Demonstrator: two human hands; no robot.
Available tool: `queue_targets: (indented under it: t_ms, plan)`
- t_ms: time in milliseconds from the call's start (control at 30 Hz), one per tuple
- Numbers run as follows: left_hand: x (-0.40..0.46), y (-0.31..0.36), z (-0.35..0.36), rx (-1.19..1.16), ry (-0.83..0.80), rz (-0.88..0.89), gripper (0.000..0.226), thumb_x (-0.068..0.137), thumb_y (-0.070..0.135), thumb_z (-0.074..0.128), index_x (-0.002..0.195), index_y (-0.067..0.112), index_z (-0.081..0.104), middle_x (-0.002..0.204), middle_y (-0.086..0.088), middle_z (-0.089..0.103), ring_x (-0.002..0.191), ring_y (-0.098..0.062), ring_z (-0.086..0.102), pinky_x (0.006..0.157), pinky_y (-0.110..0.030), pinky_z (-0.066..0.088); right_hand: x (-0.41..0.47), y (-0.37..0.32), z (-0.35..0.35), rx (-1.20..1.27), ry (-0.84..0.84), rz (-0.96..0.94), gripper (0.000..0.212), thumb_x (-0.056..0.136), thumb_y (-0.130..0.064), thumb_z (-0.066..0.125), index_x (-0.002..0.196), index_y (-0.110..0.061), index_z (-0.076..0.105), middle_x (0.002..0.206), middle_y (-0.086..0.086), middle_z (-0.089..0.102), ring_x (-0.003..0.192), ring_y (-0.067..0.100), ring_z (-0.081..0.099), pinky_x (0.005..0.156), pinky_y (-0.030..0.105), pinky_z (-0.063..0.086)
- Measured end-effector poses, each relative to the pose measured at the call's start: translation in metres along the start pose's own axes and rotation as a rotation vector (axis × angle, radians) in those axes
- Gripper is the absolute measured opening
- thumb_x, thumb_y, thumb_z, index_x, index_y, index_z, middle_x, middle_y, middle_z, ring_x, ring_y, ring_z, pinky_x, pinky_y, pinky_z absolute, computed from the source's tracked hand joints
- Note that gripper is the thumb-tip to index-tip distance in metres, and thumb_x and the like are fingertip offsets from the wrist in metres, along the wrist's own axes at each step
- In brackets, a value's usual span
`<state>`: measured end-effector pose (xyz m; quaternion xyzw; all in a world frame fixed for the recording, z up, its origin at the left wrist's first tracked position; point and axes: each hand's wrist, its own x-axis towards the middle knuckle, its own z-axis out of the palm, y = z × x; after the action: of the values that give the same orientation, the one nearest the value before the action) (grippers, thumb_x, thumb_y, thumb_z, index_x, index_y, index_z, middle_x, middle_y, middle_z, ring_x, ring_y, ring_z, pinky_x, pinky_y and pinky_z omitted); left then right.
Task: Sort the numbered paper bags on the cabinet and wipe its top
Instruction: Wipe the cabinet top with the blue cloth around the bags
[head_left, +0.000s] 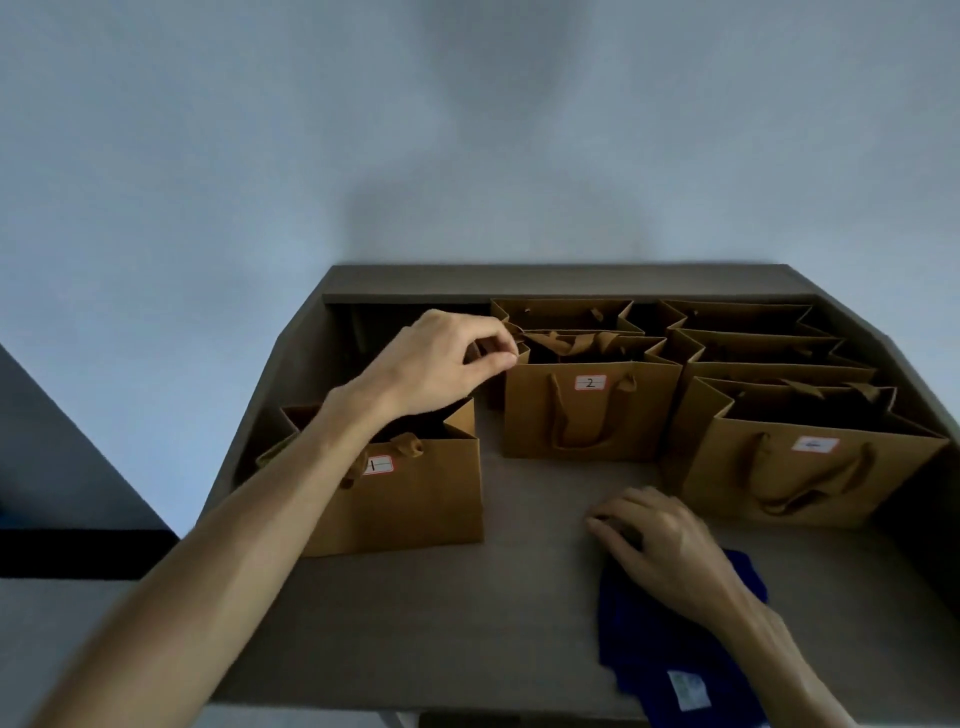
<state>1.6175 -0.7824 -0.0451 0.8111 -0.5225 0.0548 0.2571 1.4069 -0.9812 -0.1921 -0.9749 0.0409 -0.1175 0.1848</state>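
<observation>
Both arms are bare from the bottom edge of the view up to the fingers, with no sleeve, cuff, watch, bracelet or glove on either. The left hand (441, 358) and right hand (670, 545) wear no rings that show. Fingernails look short and plain; dim light hides finer detail. Nothing of the body beyond the forearms shows.

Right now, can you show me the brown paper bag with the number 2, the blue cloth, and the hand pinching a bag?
brown paper bag labelled 2 (589, 415): head view, front panel.
blue cloth (670, 644): head view, bare middle.
left hand (441, 358): head view, back of hand.
</observation>
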Motion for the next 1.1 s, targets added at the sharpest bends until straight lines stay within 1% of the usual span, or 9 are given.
queue_targets:
  t_ms: [100, 200, 367, 567, 667, 767, 833, 900, 1100]
  plan:
    - [0.031, 0.01, 0.019, 0.128, -0.055, 0.029, 0.022, 0.093, 0.041, 0.056, 0.111, 0.031, 0.064, 0.111, 0.011, 0.065, 0.093, -0.005, 0.062, 0.074, -0.031, 0.053, 0.008, -0.001, 0.008, -0.002, -0.093, 0.026, 0.03, 0.098, -0.049, 0.041, 0.119, -0.037, 0.059, 0.116, -0.019, 0.055, 0.105, -0.004, 0.048, 0.095, 0.027, 0.045]
    - [0.054, 0.013, 0.035, 0.309, -0.116, 0.04, 0.023, 0.094, 0.042, 0.055, 0.113, 0.031, 0.061, 0.117, 0.008, 0.064, 0.1, -0.012, 0.062, 0.075, -0.031, 0.046, 0.006, 0.002, 0.011, 0.002, -0.093, 0.045, 0.027, 0.099, -0.047, 0.043, 0.119, -0.038, 0.059, 0.118, -0.019, 0.056, 0.107, -0.004, 0.048, 0.097, 0.026, 0.044]
    - [0.071, 0.014, 0.045, 0.485, -0.214, 0.051, 0.023, 0.095, 0.04, 0.054, 0.113, 0.029, 0.064, 0.11, 0.002, 0.068, 0.099, -0.016, 0.065, 0.078, -0.035, 0.049, 0.004, 0.003, 0.009, 0.024, -0.088, 0.079, 0.025, 0.101, -0.044, 0.043, 0.118, -0.038, 0.06, 0.119, -0.019, 0.054, 0.106, -0.007, 0.045, 0.096, 0.021, 0.041]
    - [0.063, 0.002, 0.027, 0.513, -0.211, 0.055, 0.023, 0.093, 0.046, 0.055, 0.109, 0.036, 0.067, 0.111, 0.007, 0.069, 0.101, -0.015, 0.064, 0.079, -0.035, 0.053, 0.001, 0.006, 0.009, 0.042, -0.07, 0.076, 0.026, 0.1, -0.045, 0.042, 0.117, -0.037, 0.061, 0.117, -0.019, 0.055, 0.105, -0.005, 0.047, 0.096, 0.023, 0.043]
    - [0.049, -0.014, 0.006, 0.49, -0.226, 0.004, 0.022, 0.092, 0.046, 0.057, 0.108, 0.036, 0.068, 0.116, 0.01, 0.068, 0.102, -0.012, 0.064, 0.081, -0.033, 0.052, 0.001, 0.007, 0.01, 0.043, -0.068, 0.074, 0.027, 0.099, -0.046, 0.041, 0.115, -0.039, 0.062, 0.114, -0.021, 0.056, 0.104, -0.006, 0.048, 0.095, 0.023, 0.044]
    - [0.029, -0.035, -0.018, 0.493, -0.218, -0.073, 0.019, 0.091, 0.045, 0.058, 0.106, 0.038, 0.068, 0.109, 0.013, 0.069, 0.101, -0.01, 0.063, 0.084, -0.034, 0.049, 0.003, 0.007, 0.01, 0.047, -0.08, 0.081, 0.025, 0.099, -0.046, 0.043, 0.116, -0.04, 0.061, 0.11, -0.026, 0.052, 0.104, -0.007, 0.048, 0.098, 0.024, 0.044]
    - [0.013, -0.049, -0.033, 0.474, -0.194, -0.116, 0.016, 0.09, 0.044, 0.061, 0.102, 0.038, 0.07, 0.104, 0.014, 0.07, 0.099, -0.009, 0.064, 0.081, -0.031, 0.049, 0.003, 0.008, 0.011, 0.051, -0.1, 0.092, 0.023, 0.1, -0.046, 0.043, 0.117, -0.042, 0.059, 0.11, -0.028, 0.048, 0.104, -0.008, 0.047, 0.099, 0.02, 0.04]
    - [-0.003, -0.062, -0.046, 0.475, -0.173, -0.155, 0.015, 0.089, 0.042, 0.063, 0.1, 0.037, 0.071, 0.102, 0.015, 0.07, 0.097, -0.008, 0.064, 0.068, -0.022, 0.043, 0.001, 0.009, 0.011, 0.043, -0.098, 0.096, 0.023, 0.1, -0.047, 0.043, 0.116, -0.043, 0.059, 0.11, -0.029, 0.049, 0.104, -0.008, 0.047, 0.096, 0.016, 0.039]
    - [-0.045, -0.088, -0.067, 0.516, -0.205, -0.305, 0.012, 0.089, 0.044, 0.062, 0.096, 0.04, 0.07, 0.087, 0.018, 0.065, 0.069, -0.002, 0.049, 0.061, -0.023, 0.035, 0.003, 0.007, 0.007, 0.044, -0.123, 0.087, 0.026, 0.096, -0.054, 0.035, 0.112, -0.048, 0.055, 0.107, -0.031, 0.049, 0.104, -0.008, 0.048, 0.097, 0.018, 0.04]
